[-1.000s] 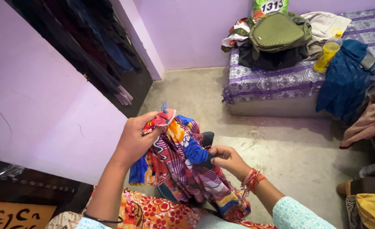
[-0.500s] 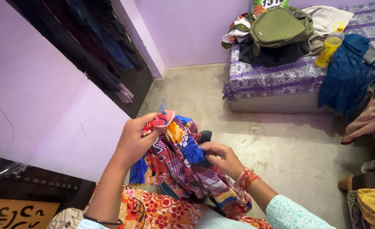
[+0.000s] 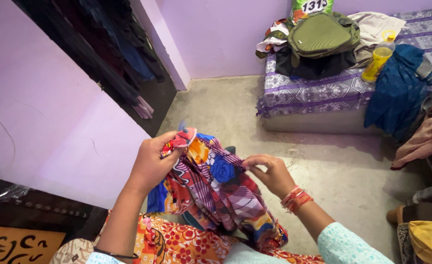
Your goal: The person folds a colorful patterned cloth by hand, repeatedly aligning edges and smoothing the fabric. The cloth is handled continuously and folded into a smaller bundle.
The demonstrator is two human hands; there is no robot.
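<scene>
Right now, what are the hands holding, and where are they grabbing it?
A colourful patterned cloth: the left hand bunches its top edge, the right hand pinches a fold beside it.

Bunched multicoloured patterned cloth (image 3: 211, 190), hand-held

A home bedroom: bed (image 3: 323, 95), hanging clothes (image 3: 113, 54), backpack (image 3: 321, 34).

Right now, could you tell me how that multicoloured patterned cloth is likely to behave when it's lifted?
Probably floppy: the patterned cloth droops in folds between the left hand and right hand. Likely light, since a pinch of the fingers holds it. It may slip or unfold, as much hangs loose below.
</scene>
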